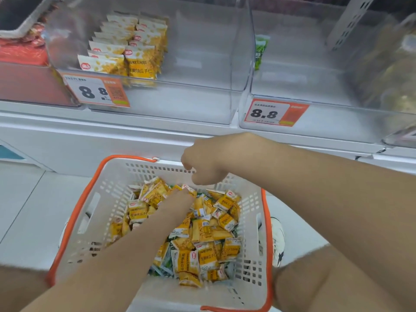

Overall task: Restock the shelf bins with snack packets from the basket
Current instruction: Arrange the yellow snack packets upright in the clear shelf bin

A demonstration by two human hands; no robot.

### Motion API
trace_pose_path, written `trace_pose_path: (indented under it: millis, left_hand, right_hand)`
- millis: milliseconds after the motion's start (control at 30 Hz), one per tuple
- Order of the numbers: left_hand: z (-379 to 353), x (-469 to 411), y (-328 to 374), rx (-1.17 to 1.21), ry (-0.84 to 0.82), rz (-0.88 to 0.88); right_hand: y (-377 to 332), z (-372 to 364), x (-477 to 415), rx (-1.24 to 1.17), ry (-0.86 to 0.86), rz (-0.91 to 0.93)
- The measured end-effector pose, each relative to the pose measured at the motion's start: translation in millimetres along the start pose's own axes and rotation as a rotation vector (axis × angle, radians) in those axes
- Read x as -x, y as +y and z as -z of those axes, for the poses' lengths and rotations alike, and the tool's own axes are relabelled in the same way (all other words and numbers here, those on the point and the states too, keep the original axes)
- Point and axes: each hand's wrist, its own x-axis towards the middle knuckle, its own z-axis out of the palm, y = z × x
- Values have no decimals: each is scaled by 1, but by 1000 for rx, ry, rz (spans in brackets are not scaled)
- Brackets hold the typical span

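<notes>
your left hand (177, 200) is digging among yellow packets (202, 230) in the basket (90, 212), your right hand (207, 161) is curling just above; cannot tell either grip. green packets (163, 270) are hiding underneath, risking the wrong bin (202, 52).

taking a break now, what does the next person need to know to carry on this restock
Left grip: down in the white basket, fingertips among the yellow packets; hold unclear.
Right grip: fingers curled just above the pile; hold unclear.
Done: two shelved rows stand at the left side of the left bin.
Left: basket heaped; left bin has plenty of room; right bin holds one green packet.
</notes>
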Motion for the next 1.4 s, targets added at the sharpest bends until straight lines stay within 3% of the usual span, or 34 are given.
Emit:
trace_pose_path:
  millis: [133, 367, 600, 667, 800, 933, 1100, 1200, 1267, 1400]
  left_hand:
    - [6, 3, -5, 47, 60, 38]
    - [33, 20, -45, 399, 195, 15]
    - [129, 86, -66, 684, 31, -14]
    - [152, 109, -69, 787, 52, 9]
    - [193, 148, -73, 1163, 173, 109]
    - [217, 170, -86, 1562, 202, 261]
    - [225, 186, -102, 1316, 336, 274]
    - [230, 187, -106, 1315, 384, 89]
    - [234, 188, -108, 1329, 413, -26]
    - [239, 188, -114, 1387, 470, -62]
  right_hand:
    - [1, 3, 1, 9, 0, -9]
    - [-1, 14, 12, 38, -27, -26]
    - [-12, 34, 48, -128, 26, -42]
    - [-17, 36, 57, -188, 32, -50]
    - [-24, 32, 55, -317, 236, 17]
    - [-23, 38, 51, -465, 579, 64]
    - [-14, 54, 44, -957, 773, 7]
    - [-10, 59, 34, -1162, 839, -76]
    - [-10, 64, 33, -1246, 869, -62]
    - [-8, 72, 37, -1264, 993, 17]
